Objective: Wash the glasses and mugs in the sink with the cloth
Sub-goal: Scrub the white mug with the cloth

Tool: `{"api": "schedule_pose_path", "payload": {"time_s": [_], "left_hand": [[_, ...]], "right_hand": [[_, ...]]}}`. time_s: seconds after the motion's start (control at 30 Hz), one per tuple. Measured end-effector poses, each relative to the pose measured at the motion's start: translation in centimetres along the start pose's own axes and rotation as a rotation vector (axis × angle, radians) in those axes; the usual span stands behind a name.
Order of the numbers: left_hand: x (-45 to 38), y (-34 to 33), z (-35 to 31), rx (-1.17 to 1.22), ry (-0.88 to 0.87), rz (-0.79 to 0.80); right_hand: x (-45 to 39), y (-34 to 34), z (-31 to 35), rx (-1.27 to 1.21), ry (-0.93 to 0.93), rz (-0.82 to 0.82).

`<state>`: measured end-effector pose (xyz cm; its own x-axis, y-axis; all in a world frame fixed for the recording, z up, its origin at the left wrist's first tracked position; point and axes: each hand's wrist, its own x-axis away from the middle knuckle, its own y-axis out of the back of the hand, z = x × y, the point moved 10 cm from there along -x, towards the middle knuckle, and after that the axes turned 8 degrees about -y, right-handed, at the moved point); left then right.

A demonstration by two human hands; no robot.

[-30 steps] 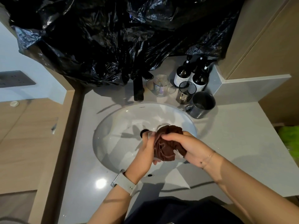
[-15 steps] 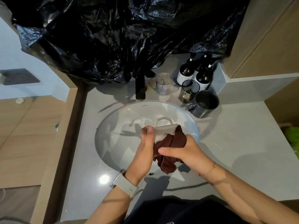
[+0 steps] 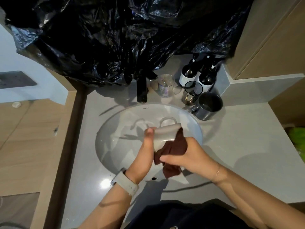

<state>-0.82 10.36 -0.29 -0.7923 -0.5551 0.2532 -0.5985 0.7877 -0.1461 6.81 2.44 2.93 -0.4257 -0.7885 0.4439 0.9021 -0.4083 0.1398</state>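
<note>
Grey stone counter (image 3: 239, 146) fills my view, with a white round sink (image 3: 115, 129) sunk into it, which I take as my landmark. Over the sink's bowl I see the left hand (image 3: 145, 152) wrapped around a pale mug (image 3: 165, 134), thumb up along its side, the mug's handle pointing toward the back of the sink. My right hand (image 3: 186, 156) sits just right of it, fingers curled on a dark brown cloth (image 3: 175, 149) that is pressed against the mug's lower side and hangs down below the hand. A pale watch (image 3: 125, 180) sits on the left wrist, at the sink's near rim.

Behind the sink stands a black tap (image 3: 142, 90). Just right of the tap is a clear glass (image 3: 165, 85). Further right, behind the sink's right rim, are a dark-rimmed glass (image 3: 192, 93), a grey metal mug (image 3: 208, 105) and three dark bottles (image 3: 188, 75). Black plastic sheeting (image 3: 107, 33) hangs above all of it.
</note>
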Motion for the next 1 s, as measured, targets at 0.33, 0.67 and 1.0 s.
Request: {"api": "schedule_pose_path", "payload": {"time_s": [0.33,0.67,1.0], "left_hand": [[1.6,0.9,-1.3,-0.397,-0.237,-0.156],[0.8,2.0,-1.9,-0.511,-0.421,0.002],[0.2,0.0,4.6,0.225,0.53,0.139]], "right_hand": [[-1.1,-1.3,-1.8,-0.455,-0.31,0.165],[-1.7,-2.3,-2.8,-0.69,-0.387,0.195],[-0.8,-1.0,-0.4,0.131,0.046,0.004]]}}
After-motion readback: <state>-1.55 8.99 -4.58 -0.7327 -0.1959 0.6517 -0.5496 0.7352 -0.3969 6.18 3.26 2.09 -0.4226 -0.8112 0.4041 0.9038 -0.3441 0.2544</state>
